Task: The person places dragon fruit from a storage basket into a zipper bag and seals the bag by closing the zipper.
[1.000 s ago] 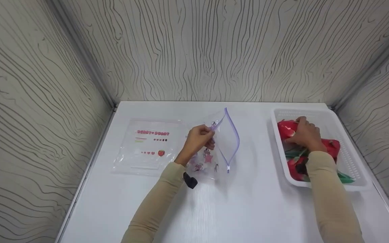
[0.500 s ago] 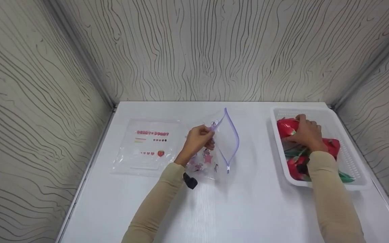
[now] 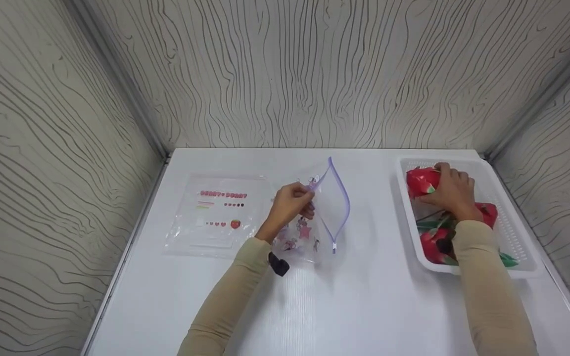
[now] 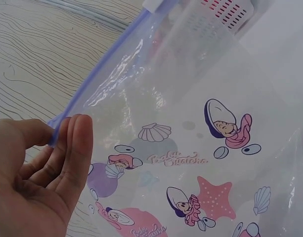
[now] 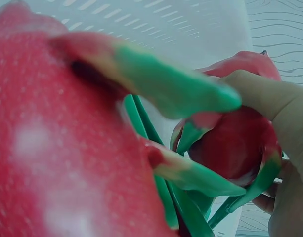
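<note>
A clear zip bag (image 3: 305, 232) with shell and starfish prints stands in the middle of the table, its purple-edged mouth gaping to the right. My left hand (image 3: 290, 205) pinches one side of the zip edge; in the left wrist view, thumb and fingers meet on the purple strip (image 4: 99, 66). Inside the white basket (image 3: 408, 237) at the right, my right hand (image 3: 453, 193) grips a red dragon fruit (image 3: 422, 181) with green-tipped scales. That dragon fruit (image 5: 230, 143) shows its end in the right wrist view, partly covered by my hand. More dragon fruit (image 3: 436, 244) lie under my wrist.
A second clear zip bag (image 3: 215, 232) with strawberry and heart prints lies flat on the table's left. Patterned panels (image 3: 285, 74) wall in the back and both sides. The basket sits near the table's right edge.
My right hand has shifted slightly toward the back of the basket, and the gripped dragon fruit has moved with it. My left hand and the bag have stayed put.
</note>
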Available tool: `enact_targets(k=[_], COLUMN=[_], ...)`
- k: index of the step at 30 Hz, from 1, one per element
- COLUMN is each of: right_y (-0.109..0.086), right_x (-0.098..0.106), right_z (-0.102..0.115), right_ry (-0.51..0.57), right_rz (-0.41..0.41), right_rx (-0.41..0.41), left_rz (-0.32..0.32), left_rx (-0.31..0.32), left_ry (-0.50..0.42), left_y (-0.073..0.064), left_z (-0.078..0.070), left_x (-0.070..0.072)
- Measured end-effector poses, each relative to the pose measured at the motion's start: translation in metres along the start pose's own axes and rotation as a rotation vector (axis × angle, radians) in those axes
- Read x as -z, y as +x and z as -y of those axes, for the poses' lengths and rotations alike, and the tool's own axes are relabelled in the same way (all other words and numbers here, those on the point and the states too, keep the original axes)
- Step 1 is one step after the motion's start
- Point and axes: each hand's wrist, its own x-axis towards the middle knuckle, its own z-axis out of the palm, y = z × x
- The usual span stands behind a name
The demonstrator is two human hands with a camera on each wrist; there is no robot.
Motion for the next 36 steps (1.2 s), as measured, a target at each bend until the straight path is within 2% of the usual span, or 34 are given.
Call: enact_targets(k=[11, 24, 36], right_y=[-0.0017, -0.0042, -0.0065], right_x=[0.004, 0.0066, 0.0077], right_z=[0.001, 0.0033, 0.0037], right_ry=[-0.013, -0.007, -0.039], right_rz=[0.019, 0.005, -0.018], right_rx=[-0.019, 0.008, 0.001], left_rz=[-0.003, 0.002, -0.007], left_rx=[0.0, -0.01, -0.003], left_ry=[-0.011, 0.009, 0.027], left_y=[0.0007, 0.0005, 0.0001], left_z=[-0.0003, 0.0007, -0.0006], left_x=[-0.0007, 0.0, -0.0014])
